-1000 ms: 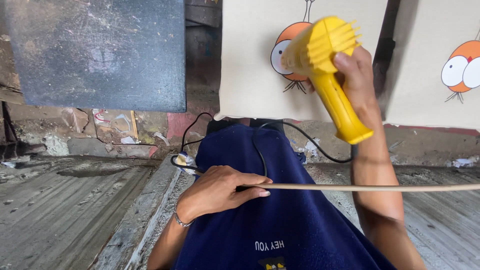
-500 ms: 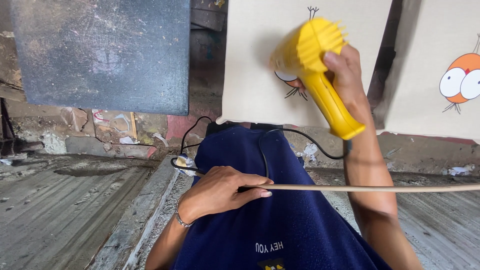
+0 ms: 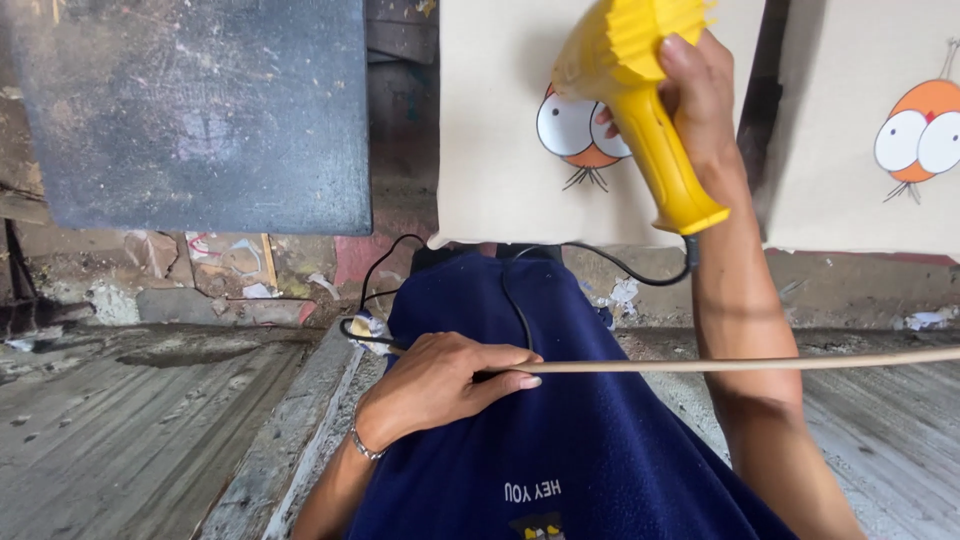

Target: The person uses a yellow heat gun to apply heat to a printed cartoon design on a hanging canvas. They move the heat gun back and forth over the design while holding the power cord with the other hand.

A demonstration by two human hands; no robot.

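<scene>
Heat gun (image 3: 650, 110), yellow, pistol-shaped, raised at upper centre and held close before the printed cloth panel (image 3: 495, 130). Handle angled down and to the right, ribbed body uppermost, front end turned away from the camera toward the panel's orange bird print (image 3: 578, 135); apparently so held to keep the tool's front facing that print. Nozzle itself hidden behind the body. Right hand (image 3: 700, 95) wrapped fully round the handle: grip closed, thumb over the top, fingers mostly out of sight on the far side. Black cord (image 3: 610, 262) left hanging from the handle's base, looped slackly across the lap toward the left, probably slack enough to let the tool swing freely.

Left hand (image 3: 440, 385) rested palm-down on the dark blue garment (image 3: 600, 440) over the lap. Grip loosely closed on the near end of a thin wooden rod (image 3: 740, 365), fingers laid along it, thumb beneath not shown. Rod kept level, extended to the right edge of view and passed under the raised right forearm; far end out of frame, purpose not evident. Thin bracelet (image 3: 365, 445) worn at the left wrist.

Second cloth panel (image 3: 860, 130) with a like print hung just to the right, a dark gap between. Scuffed dark grey board (image 3: 190, 110) stood at upper left. Worn plank floor (image 3: 120, 430) below.
</scene>
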